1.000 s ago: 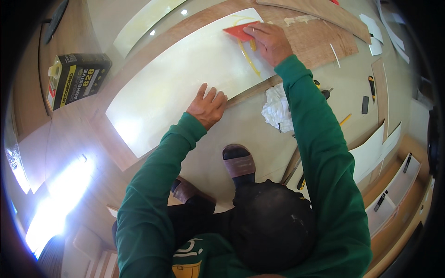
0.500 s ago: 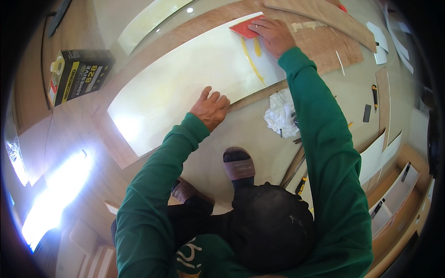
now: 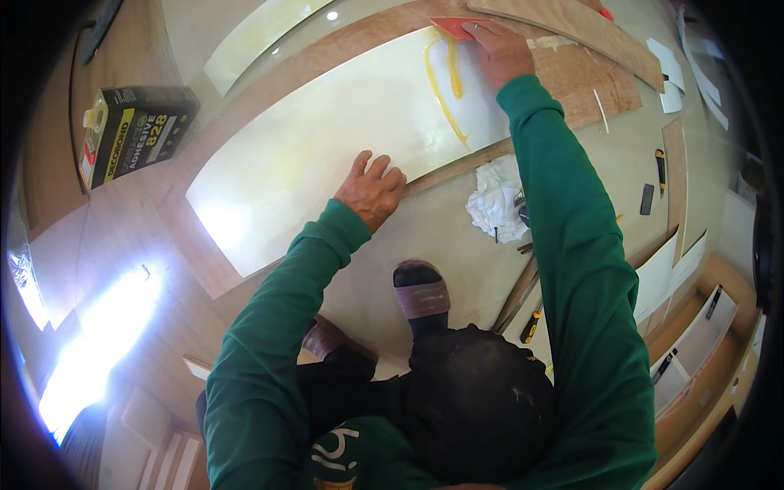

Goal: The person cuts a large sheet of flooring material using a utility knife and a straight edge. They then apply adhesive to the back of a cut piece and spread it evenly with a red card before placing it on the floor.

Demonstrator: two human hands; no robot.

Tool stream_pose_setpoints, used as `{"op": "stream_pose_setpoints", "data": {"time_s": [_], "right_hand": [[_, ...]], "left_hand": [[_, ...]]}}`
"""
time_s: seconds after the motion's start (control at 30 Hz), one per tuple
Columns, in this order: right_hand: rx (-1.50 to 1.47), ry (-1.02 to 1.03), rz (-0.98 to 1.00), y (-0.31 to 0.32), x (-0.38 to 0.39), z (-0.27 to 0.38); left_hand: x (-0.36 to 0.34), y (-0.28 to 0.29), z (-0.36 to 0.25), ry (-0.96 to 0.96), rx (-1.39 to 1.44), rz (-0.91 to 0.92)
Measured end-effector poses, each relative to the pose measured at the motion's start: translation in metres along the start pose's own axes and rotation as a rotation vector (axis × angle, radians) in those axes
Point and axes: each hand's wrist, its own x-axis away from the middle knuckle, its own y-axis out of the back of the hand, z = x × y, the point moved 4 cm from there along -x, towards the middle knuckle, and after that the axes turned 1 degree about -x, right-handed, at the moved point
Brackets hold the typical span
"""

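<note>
A long white laminate sheet (image 3: 327, 122) lies on a brown plywood board (image 3: 196, 257), coated with a thin yellowish film. My right hand (image 3: 502, 53) grips a flat red spreader (image 3: 454, 27) at the sheet's far edge, its blade tilted against the surface. Two streaks of thick yellow glue (image 3: 437, 90) run across the sheet just left of that hand. On the near edge of the sheet rests my left hand (image 3: 371, 188), holding nothing, with its fingers bent and apart.
A black-and-yellow glue can (image 3: 139, 135) stands at the left. Right of the sheet lie a crumpled white cloth (image 3: 494, 200), a utility knife (image 3: 660, 171) and a dark small block (image 3: 647, 199). A wooden plank (image 3: 572, 33) lies far right; my sandalled foot (image 3: 420, 290) is close to the board.
My right hand has moved the spreader slightly away and to the right, up to the sheet's far edge, and its blade has tilted. My left hand stays where it was.
</note>
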Motion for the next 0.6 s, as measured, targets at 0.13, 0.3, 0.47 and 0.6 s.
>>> {"op": "stream_pose_setpoints", "data": {"time_s": [0.13,0.3,0.47,0.6], "right_hand": [[-0.144,0.183,-0.047,0.000,-0.007,0.001],[-0.152,0.218,0.025,-0.007,-0.002,0.016],[-0.159,0.199,0.230,0.000,0.009,0.017],[-0.128,0.223,0.354,0.022,0.049,0.034]], "left_hand": [[-0.001,-0.001,0.003,0.001,0.019,-0.011],[-0.002,-0.002,0.003,0.023,0.059,-0.005],[0.000,-0.004,0.004,0.043,0.044,-0.044],[0.002,-0.006,0.001,0.050,0.040,-0.035]]}}
